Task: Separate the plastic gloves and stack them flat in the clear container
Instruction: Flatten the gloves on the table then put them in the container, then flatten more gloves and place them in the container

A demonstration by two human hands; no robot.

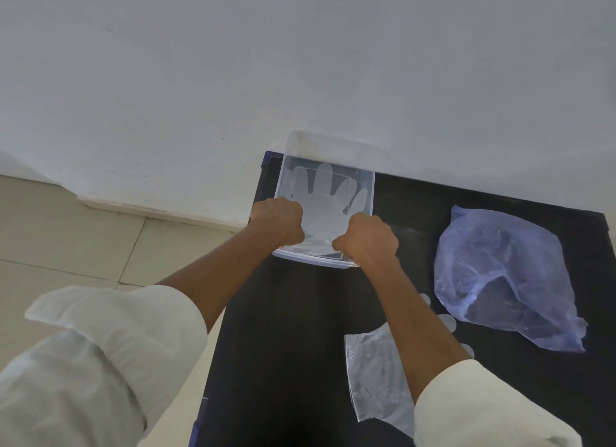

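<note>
Black table [300, 346], clear container [365, 176], bluish plastic bag [500, 263], small clear bag [376, 380]

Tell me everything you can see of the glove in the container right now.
The glove is thin, cloudy-clear plastic, spread flat inside the clear container with its fingers fanned toward the wall and its cuff toward the person. The left hand and right hand, both fisted, pinch the cuff edge at either side near the container's front rim. Whether other gloves lie beneath it cannot be told.
</note>
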